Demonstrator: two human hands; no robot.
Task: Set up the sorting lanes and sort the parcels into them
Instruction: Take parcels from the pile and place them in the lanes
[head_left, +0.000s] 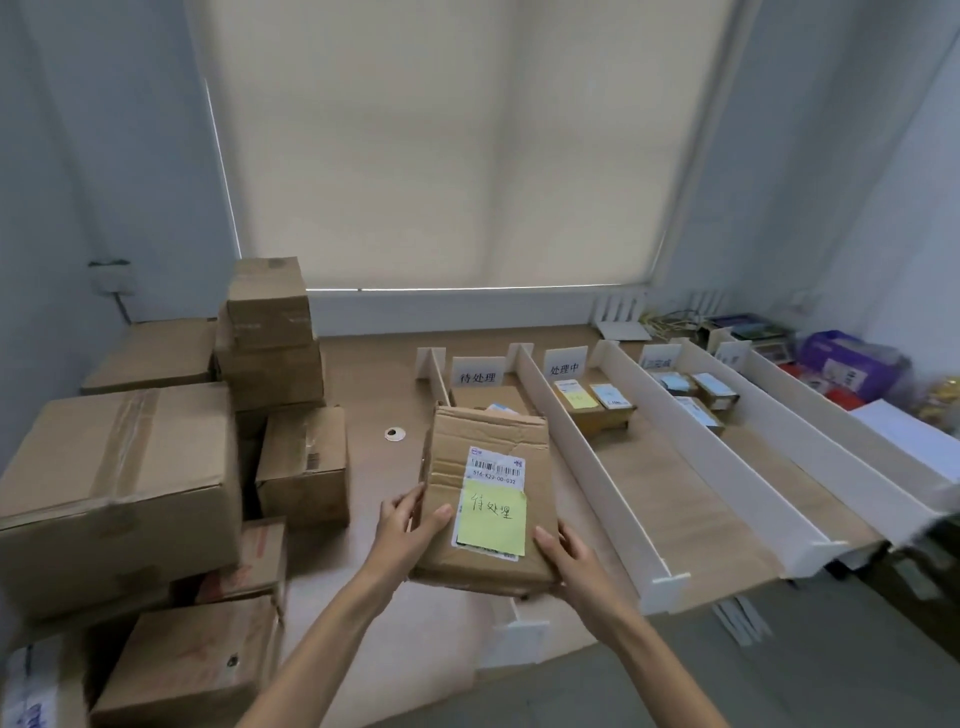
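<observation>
The flat, creased brown cardboard parcel (488, 431) is held in the air over the near end of the leftmost lane, tilted up toward the camera. A yellow-green sticky note (492, 517) is stuck on it below a white barcode label (496, 466). The left hand (405, 525) grips its left edge, thumb flat on the top face and the other fingers curled round the side. The right hand (569, 561) holds the near right corner with the thumb on top; its other fingers are underneath and cannot be seen.

The note's writing matches the white card sign (478, 375) at the far end of that lane, so the lane looks right. The risks are in setting it down:
- The long white foam-board divider (587, 478) stands just beside the parcel's right edge, and a knock would likely shift it and narrow the next lane.
- The sticky note may peel off if a thumb drags across it.
- Set down too near the front edge of the wooden desk (374, 467), the parcel could tip off.
- Another brown parcel (498, 400) already lies at the lane's far end, and pushing forward hard may jam the two together
</observation>
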